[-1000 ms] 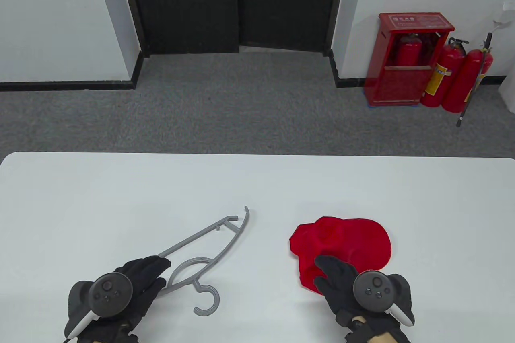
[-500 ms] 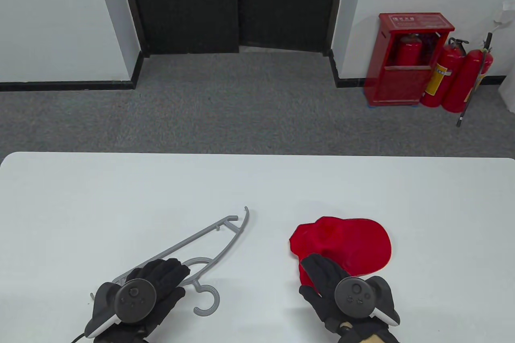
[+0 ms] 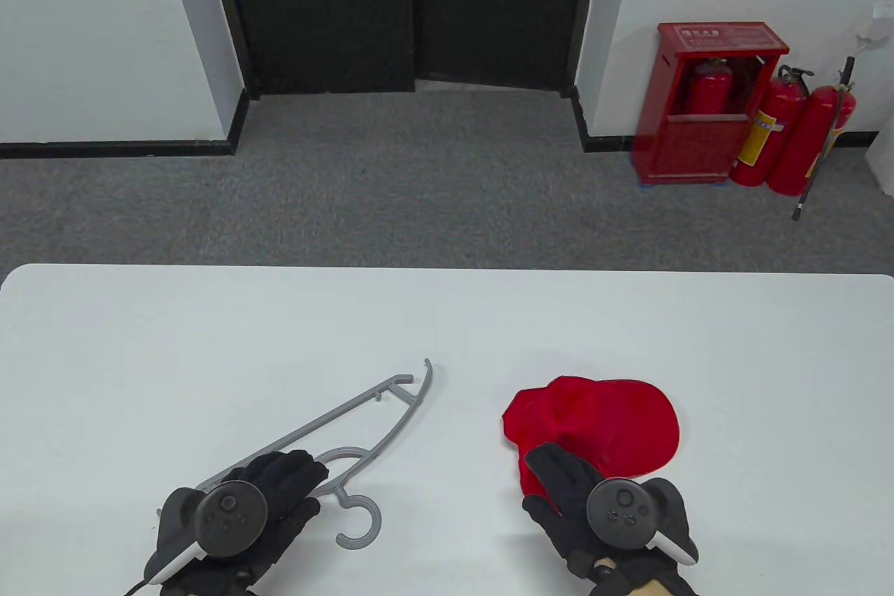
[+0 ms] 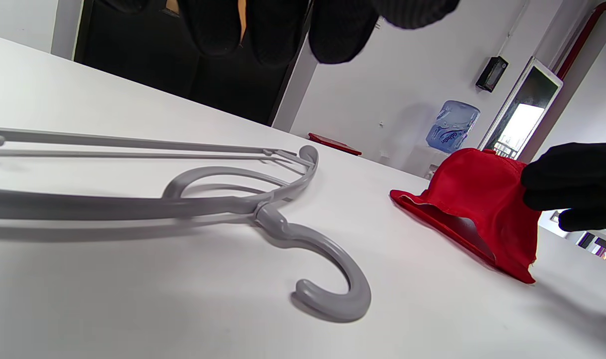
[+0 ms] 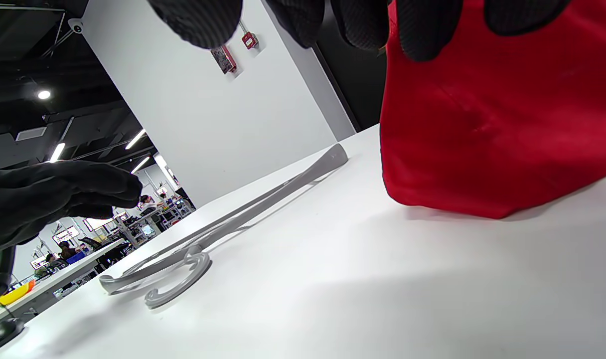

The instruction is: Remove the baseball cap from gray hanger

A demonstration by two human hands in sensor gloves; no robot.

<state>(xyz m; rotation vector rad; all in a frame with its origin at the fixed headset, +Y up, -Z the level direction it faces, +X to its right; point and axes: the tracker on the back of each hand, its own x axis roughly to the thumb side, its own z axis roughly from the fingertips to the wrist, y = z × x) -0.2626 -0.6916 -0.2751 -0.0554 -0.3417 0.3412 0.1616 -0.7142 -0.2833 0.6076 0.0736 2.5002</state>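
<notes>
Well, the gray hanger (image 3: 349,439) lay flat on the white table (image 3: 209,344) — long axis running far-right, hook nearest — under the loosened left hand (image 3: 258,505); the red cap (image 3: 614,421) sat apart, the right hand (image 3: 580,495) hovering unclenched at its near edge.

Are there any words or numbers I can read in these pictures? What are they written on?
None can be read for sure.
Red fire cabinet: pale characters along its top strip, too small to read.
Fire extinguisher: yellow label with print, too blurred to read.
Water bottle: blue lettering on its label, too blurred to read.
Red baseball cap, gray hanger and both gloved hands: no writing visible.
</notes>
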